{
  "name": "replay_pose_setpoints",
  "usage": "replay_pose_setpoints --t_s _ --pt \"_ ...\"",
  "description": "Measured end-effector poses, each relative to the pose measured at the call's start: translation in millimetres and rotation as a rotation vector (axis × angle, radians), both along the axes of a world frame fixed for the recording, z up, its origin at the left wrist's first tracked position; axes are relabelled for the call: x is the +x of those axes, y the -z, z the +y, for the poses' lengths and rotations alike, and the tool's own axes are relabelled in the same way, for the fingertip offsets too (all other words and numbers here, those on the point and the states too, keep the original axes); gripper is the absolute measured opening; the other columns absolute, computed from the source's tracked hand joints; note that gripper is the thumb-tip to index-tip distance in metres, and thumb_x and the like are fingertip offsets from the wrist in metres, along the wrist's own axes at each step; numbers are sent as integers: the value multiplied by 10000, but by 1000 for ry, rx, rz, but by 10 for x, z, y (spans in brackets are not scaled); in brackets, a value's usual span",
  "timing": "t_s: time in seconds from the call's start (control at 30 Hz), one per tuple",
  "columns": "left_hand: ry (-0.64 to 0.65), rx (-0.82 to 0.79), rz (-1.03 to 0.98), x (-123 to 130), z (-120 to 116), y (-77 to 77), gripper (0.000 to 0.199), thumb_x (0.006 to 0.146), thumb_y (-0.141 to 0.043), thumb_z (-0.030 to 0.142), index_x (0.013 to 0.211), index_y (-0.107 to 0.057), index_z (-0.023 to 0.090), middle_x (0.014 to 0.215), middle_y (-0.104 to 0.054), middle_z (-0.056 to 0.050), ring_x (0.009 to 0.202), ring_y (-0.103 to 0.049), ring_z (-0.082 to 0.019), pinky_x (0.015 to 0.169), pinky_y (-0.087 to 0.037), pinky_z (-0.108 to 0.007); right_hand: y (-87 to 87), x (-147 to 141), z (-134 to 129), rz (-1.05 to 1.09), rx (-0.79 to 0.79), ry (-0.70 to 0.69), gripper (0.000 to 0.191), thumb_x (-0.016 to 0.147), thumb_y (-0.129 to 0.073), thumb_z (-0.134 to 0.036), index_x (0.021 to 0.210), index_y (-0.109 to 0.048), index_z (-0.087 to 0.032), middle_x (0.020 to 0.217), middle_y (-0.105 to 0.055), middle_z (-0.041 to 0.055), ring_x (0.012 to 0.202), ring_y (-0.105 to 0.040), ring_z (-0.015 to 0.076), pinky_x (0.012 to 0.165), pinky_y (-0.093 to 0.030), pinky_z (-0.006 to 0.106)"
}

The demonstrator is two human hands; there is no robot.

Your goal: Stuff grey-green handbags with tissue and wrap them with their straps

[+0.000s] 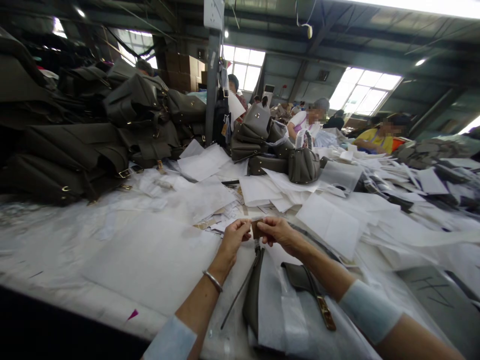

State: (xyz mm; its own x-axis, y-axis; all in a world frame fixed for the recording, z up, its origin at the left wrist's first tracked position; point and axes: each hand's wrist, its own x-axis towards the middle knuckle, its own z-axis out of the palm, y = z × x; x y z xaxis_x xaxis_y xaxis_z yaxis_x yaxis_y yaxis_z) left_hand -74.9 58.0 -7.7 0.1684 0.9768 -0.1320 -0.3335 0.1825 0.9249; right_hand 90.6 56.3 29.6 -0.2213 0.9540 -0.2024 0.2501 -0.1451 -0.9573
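A small brown tag (257,228) is stretched between my two hands above the table. My left hand (237,238) pinches its left side, fingers closed. On the right side, my right hand (276,233) grips it between thumb and fingers. Just below my hands lies a dark grey bag (253,295), partly covered by white paper (275,300), with a thin strap at its left. A flap with a gold clasp (325,312) rests on the paper, beneath my right forearm.
Dark bags (67,155) are heaped at the left, and more bags (303,165) stand beyond my hands. White sheets (330,225) cover much of the table (123,300). A metal post (212,85) rises behind. Several people sit farther back.
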Motion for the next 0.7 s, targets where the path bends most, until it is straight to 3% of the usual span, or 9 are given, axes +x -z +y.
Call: replay_pose_setpoints --t_s 0.13,0.33,0.5,0.63,0.7 --pt "-13 -16 24 3 51 16 424 648 -679 549 789 -650 151 662 -566 11 549 -478 -81 519 -353 -209 -11 -23 57 -69 -40 -77 480 680 -734 -603 755 -647 -137 547 -591 -24 431 -492 66 394 -367 172" --pt "-69 76 191 -20 65 13 357 693 -655 488 805 -691 151 592 -503 29 527 -410 -92 503 -310 -224 -55 -116 147 -331 -132 -138 249 691 -762 -371 643 -658 -150 449 -558 -36 393 -494 79 355 -407 170" --pt "-62 316 392 -21 -66 -117 124 742 -675 314 709 -714 200 896 -620 -35 794 -555 -161 705 -435 -257 6 -187 164 -282 -175 -58 194 688 -780 -233 699 -600 -163 453 -590 -41 390 -551 93 357 -441 148" --pt "49 655 736 -31 -176 -175 205 884 -519 258 875 -723 236 1009 -642 -62 888 -601 -187 792 -450 -276 24 -187 143 -202 -186 18 214 711 -752 -156 828 -574 -170 440 -580 -61 379 -559 102 379 -475 163" --pt "19 647 809 -53 -170 -172 214 900 -494 246 935 -704 234 1027 -656 -76 923 -612 -206 817 -451 -287 11 -177 119 -153 -181 40 168 761 -728 -182 816 -571 -162 490 -608 -44 422 -584 98 428 -516 179"
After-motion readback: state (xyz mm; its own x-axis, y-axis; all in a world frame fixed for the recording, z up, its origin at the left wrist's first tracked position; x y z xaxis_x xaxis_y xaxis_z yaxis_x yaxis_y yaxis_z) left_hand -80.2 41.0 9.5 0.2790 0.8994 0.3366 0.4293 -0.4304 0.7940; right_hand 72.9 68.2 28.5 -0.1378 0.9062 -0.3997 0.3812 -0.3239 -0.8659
